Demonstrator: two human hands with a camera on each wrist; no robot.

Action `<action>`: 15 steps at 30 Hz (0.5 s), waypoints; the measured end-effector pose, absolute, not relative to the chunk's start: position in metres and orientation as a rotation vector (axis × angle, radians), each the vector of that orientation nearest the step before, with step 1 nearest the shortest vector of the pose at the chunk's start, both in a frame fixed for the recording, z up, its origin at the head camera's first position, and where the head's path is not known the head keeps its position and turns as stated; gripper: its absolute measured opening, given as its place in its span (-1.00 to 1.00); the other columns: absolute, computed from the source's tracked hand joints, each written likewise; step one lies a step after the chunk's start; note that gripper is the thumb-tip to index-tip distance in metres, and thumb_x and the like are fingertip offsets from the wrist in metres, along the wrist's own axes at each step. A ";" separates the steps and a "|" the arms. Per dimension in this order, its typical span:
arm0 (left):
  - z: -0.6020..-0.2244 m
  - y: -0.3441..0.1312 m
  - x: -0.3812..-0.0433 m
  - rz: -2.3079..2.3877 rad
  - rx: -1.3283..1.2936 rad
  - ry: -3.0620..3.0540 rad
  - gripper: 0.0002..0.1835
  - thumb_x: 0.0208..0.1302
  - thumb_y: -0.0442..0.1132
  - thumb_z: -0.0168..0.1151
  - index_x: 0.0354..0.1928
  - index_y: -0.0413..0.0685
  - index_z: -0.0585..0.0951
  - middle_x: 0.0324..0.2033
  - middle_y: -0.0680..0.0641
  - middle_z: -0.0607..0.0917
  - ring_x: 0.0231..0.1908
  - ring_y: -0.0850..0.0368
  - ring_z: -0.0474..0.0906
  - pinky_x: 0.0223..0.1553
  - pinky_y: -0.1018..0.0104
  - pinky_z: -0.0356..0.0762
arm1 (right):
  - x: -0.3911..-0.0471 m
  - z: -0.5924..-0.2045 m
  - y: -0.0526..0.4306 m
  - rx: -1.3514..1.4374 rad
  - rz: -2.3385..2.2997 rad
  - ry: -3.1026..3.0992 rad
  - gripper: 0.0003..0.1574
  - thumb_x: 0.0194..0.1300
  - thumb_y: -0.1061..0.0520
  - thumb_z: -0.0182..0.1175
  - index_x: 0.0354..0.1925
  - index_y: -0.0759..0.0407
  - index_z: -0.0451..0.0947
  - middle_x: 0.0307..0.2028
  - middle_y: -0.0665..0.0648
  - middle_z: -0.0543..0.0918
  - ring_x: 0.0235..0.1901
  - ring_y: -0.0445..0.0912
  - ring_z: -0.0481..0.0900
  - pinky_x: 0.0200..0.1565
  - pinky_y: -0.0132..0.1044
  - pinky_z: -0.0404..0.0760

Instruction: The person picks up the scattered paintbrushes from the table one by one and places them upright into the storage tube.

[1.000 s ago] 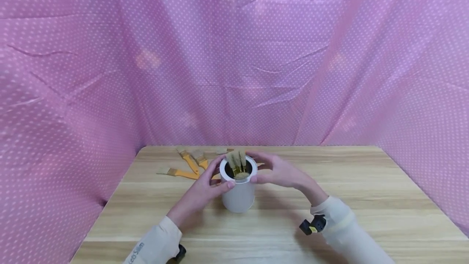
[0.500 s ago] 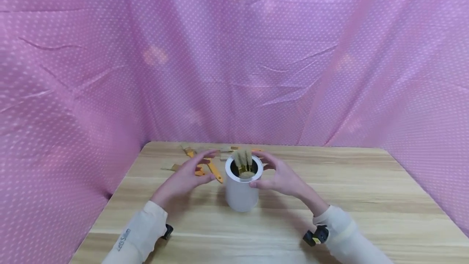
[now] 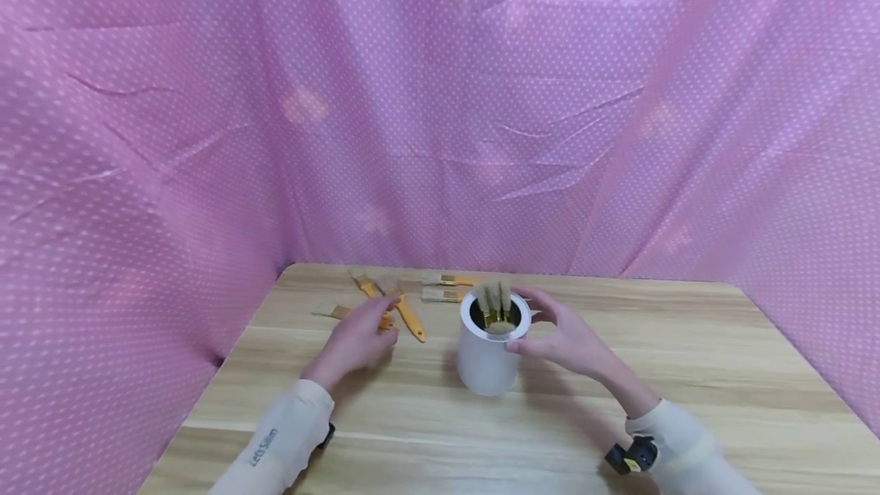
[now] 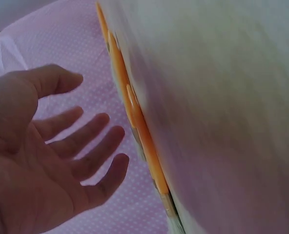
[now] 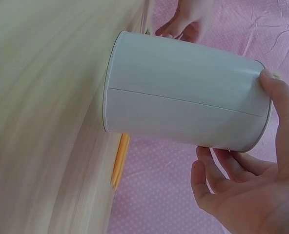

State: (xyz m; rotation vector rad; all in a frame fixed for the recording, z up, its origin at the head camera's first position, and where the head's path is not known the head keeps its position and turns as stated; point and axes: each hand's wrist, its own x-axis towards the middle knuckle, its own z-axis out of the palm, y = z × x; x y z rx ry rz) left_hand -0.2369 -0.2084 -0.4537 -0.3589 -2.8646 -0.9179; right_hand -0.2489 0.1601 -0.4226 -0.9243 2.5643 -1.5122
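Observation:
My right hand (image 3: 567,338) grips a white can (image 3: 488,363) near its upper rim. Its thumb lies on the near side and its fingers curl round the right side. Several paintbrushes (image 3: 498,301) stand bristles up inside the can; their handles are hidden by its wall. Over the left part of the table, my left hand (image 3: 354,338) is spread at the orange-handled paintbrushes and partly covers one brush (image 3: 340,313). In the left wrist view that hand (image 4: 61,151) has loosely bent fingers with nothing between them, beside a paintbrush (image 4: 149,146).
A flat paintbrush (image 3: 410,319) lies with its handle toward the near side, right of the left hand. Two more brushes (image 3: 447,280) lie at the back, behind the can. The wooden table (image 3: 653,350) meets a pink dotted curtain (image 3: 467,136) at the back.
My left hand has let go of the can and moved left to the brushes. The can has shifted to the right with my right hand still round it. The view has turned slightly left.

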 end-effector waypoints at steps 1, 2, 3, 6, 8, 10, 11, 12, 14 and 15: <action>-0.454 -0.204 -0.238 -0.887 -0.342 -2.865 -0.37 0.33 -0.24 0.32 0.43 -0.08 0.43 0.23 -0.09 0.58 0.19 -0.06 0.50 0.20 -0.05 0.46 | -0.248 -0.422 0.164 -0.913 -1.512 2.573 0.07 0.07 -0.13 0.59 0.47 -0.08 0.33 0.24 0.09 0.54 0.11 0.13 0.56 0.17 0.21 0.49; -0.454 -0.200 -0.240 -0.874 -0.318 -2.863 -0.39 0.33 -0.23 0.31 0.41 -0.09 0.46 0.20 -0.09 0.60 0.16 -0.05 0.52 0.17 -0.06 0.49 | -0.248 -0.422 0.167 -0.910 -1.510 2.580 0.08 0.08 -0.13 0.59 0.47 -0.07 0.32 0.23 0.09 0.55 0.11 0.13 0.56 0.17 0.22 0.50; -0.454 -0.195 -0.242 -0.868 -0.286 -2.860 -0.41 0.32 -0.23 0.30 0.39 -0.09 0.48 0.16 -0.09 0.62 0.12 -0.05 0.55 0.13 -0.06 0.52 | -0.248 -0.423 0.171 -0.911 -1.511 2.585 0.08 0.08 -0.13 0.59 0.48 -0.05 0.32 0.22 0.11 0.56 0.10 0.13 0.57 0.16 0.22 0.50; -0.452 -0.178 -0.252 -0.859 -0.129 -2.879 -0.45 0.31 -0.19 0.25 0.34 -0.11 0.52 -0.05 -0.06 0.69 -0.09 -0.01 0.61 -0.12 -0.03 0.61 | -0.248 -0.423 0.177 -0.912 -1.510 2.597 0.09 0.07 -0.14 0.59 0.48 -0.07 0.32 0.23 0.09 0.55 0.09 0.12 0.58 0.14 0.21 0.52; -0.451 -0.169 -0.259 -0.840 0.012 -2.909 -0.46 0.32 -0.13 0.23 0.32 -0.13 0.54 -0.14 -0.04 0.68 -0.21 0.01 0.60 -0.28 -0.01 0.60 | -0.247 -0.423 0.179 -0.918 -1.513 2.600 0.09 0.06 -0.14 0.59 0.48 -0.09 0.32 0.26 0.06 0.54 0.08 0.11 0.58 0.14 0.18 0.52; -0.449 -0.163 -0.265 -0.787 0.134 -2.949 -0.54 0.33 -0.07 0.23 0.18 -0.18 0.59 -0.26 -0.06 0.66 -0.32 -0.02 0.57 -0.38 0.00 0.56 | -0.246 -0.422 0.179 -0.918 -1.518 2.597 0.09 0.05 -0.15 0.60 0.47 -0.14 0.33 0.29 0.00 0.51 0.08 0.07 0.59 0.14 0.13 0.53; -0.449 -0.162 -0.267 -0.756 0.181 -2.969 -0.58 0.33 -0.05 0.23 0.08 -0.19 0.61 -0.31 -0.08 0.64 -0.35 -0.04 0.56 -0.41 -0.02 0.54 | -0.246 -0.422 0.178 -0.921 -1.521 2.595 0.08 0.05 -0.15 0.60 0.47 -0.15 0.33 0.30 -0.02 0.50 0.08 0.06 0.59 0.13 0.11 0.53; -0.449 -0.161 -0.268 -0.736 0.226 -2.983 -0.63 0.32 -0.02 0.23 -0.03 -0.19 0.62 -0.33 -0.11 0.63 -0.36 -0.07 0.55 -0.42 -0.04 0.53 | -0.246 -0.422 0.177 -0.936 -1.527 2.583 0.08 0.06 -0.15 0.59 0.47 -0.14 0.33 0.30 -0.02 0.50 0.08 0.05 0.58 0.14 0.12 0.53; -0.450 -0.158 -0.276 -0.704 0.267 -3.007 -0.67 0.33 0.01 0.22 -0.27 -0.16 0.58 -0.38 -0.14 0.62 -0.36 -0.10 0.57 -0.39 -0.08 0.54 | -0.246 -0.423 0.178 -0.945 -1.535 2.575 0.08 0.07 -0.14 0.59 0.47 -0.12 0.33 0.30 0.00 0.50 0.08 0.05 0.58 0.15 0.14 0.53; -0.451 -0.156 -0.279 -0.700 0.281 -3.017 -0.68 0.34 0.01 0.22 -0.34 -0.13 0.55 -0.39 -0.15 0.61 -0.36 -0.12 0.58 -0.38 -0.10 0.55 | -0.247 -0.423 0.178 -0.951 -1.541 2.567 0.08 0.08 -0.13 0.59 0.48 -0.10 0.32 0.30 0.01 0.50 0.08 0.06 0.57 0.16 0.16 0.52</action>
